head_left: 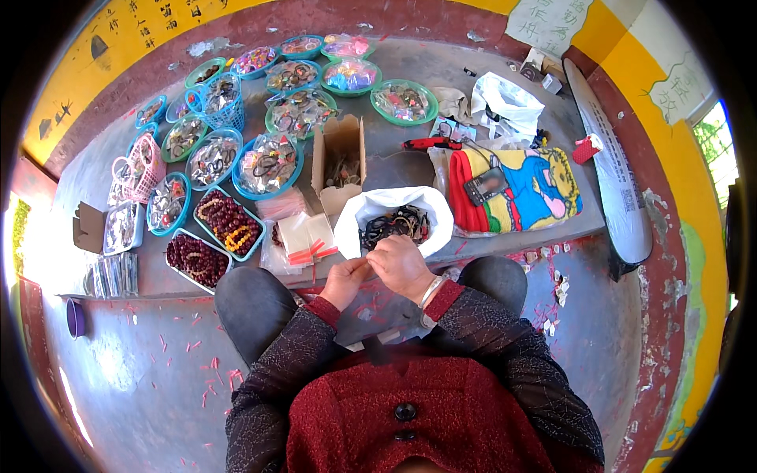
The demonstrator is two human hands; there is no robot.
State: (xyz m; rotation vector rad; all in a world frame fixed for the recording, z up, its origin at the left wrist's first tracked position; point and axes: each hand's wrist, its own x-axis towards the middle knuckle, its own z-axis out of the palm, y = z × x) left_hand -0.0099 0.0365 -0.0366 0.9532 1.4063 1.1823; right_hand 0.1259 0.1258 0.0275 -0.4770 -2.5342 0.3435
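My left hand (344,284) and my right hand (400,270) meet just in front of a white plastic bag (352,215). Fingers of both are closed in a pinch, tips nearly touching. Whatever they hold is too small or too hidden to name. Inside the open bag lies a tangle of dark cords (392,224) with small coloured pieces, partly covered by my right hand. Left of my hands sit white packets (303,236) with red strips. An open cardboard box (341,151) stands behind, holding small items.
Blue and green baskets of bagged trinkets (268,165) crowd the left and back of the platform (410,169). Trays of dark red beads (229,223) stand at the near left. To the right lies a colourful folded blanket (516,189) with a dark card on it; behind is a white bag (505,106).
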